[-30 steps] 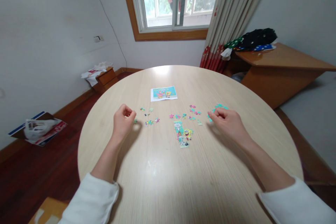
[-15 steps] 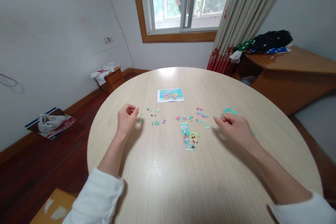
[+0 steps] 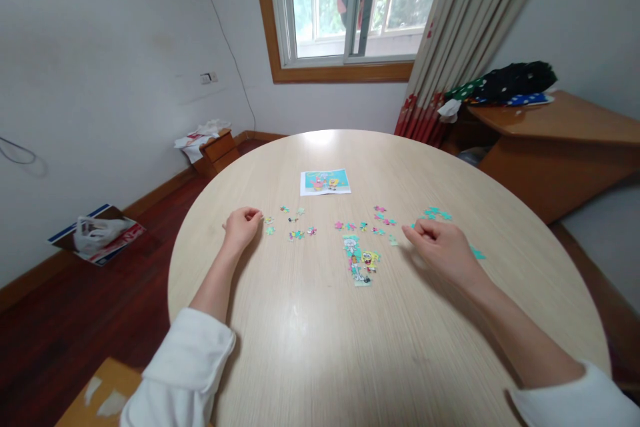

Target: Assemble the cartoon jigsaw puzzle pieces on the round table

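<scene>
My left hand (image 3: 243, 227) rests at the left of the loose jigsaw pieces (image 3: 298, 235), its fingers curled closed; anything inside them is hidden. My right hand (image 3: 440, 243) is closed in a pinch, to the right of the partly joined puzzle (image 3: 353, 257). Whether a piece sits between its fingertips I cannot make out. The joined part shows a tall pale-green cartoon figure beside a yellow one. Pink and teal pieces (image 3: 385, 219) lie just beyond it. Several teal pieces (image 3: 437, 213) lie behind my right hand, and another teal piece (image 3: 477, 253) is beside it.
A printed reference picture (image 3: 326, 182) lies farther back on the round wooden table (image 3: 300, 333). At the right stands a wooden desk (image 3: 565, 120) with dark cloth (image 3: 520, 82) on it. A small wooden box (image 3: 217, 149) with papers sits on the floor at left.
My right hand has shifted slightly left, uncovering more of the teal piece beside it. My left hand has lowered a little toward the table, fingers still curled.
</scene>
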Tool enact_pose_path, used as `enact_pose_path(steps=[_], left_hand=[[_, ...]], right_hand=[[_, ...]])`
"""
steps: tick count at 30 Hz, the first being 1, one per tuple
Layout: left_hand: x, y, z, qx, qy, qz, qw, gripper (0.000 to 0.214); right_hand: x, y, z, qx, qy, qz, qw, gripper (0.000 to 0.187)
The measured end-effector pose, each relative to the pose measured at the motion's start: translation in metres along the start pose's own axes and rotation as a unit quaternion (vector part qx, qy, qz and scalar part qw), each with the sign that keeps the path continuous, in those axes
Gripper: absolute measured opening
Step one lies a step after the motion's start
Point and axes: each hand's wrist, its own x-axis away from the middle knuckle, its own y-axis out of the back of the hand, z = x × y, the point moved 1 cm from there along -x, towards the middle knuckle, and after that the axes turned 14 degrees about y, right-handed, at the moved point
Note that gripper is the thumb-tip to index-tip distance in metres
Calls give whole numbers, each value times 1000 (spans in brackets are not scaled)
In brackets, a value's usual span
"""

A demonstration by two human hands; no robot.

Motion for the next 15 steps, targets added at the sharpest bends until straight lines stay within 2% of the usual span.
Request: enact_pose_path(steps=[4, 15], left_hand=[[8, -1, -8, -92, 8, 10, 996, 22], [8, -4, -9, -149, -11, 16, 989, 23]], right_hand=[[0, 0, 1, -2, 0, -3, 1000, 43], [0, -2, 3, -5, 1, -5, 1000, 42]])
